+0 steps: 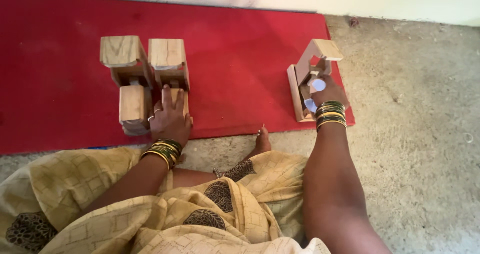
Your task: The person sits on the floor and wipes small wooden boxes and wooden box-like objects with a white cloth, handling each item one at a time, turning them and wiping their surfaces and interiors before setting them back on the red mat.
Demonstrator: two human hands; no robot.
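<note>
While the person sits on the floor, the left hand (169, 118) lies palm down, fingers spread flat, on a wooden block (181, 100) at the near right of a block stack (145, 79); it presses rather than grips, nothing closed inside it. Just left of that hand stands another upright block (134, 106), touching the stack. Beyond the fingertips rise two taller blocks with square tops, side by side. The right hand (326, 91) reaches into a small wooden frame structure (311, 64), fingers curled around something inside; a pale round disc (318, 85) shows at the fingers, but whether it is pinched I cannot tell. Green and gold bangles (330, 115) ring both wrists. Both builds rest on a red mat (240, 44); bare concrete floor (415, 109) lies right of the right hand. Yellow patterned cloth (150, 219) covers the lap below both arms.
</note>
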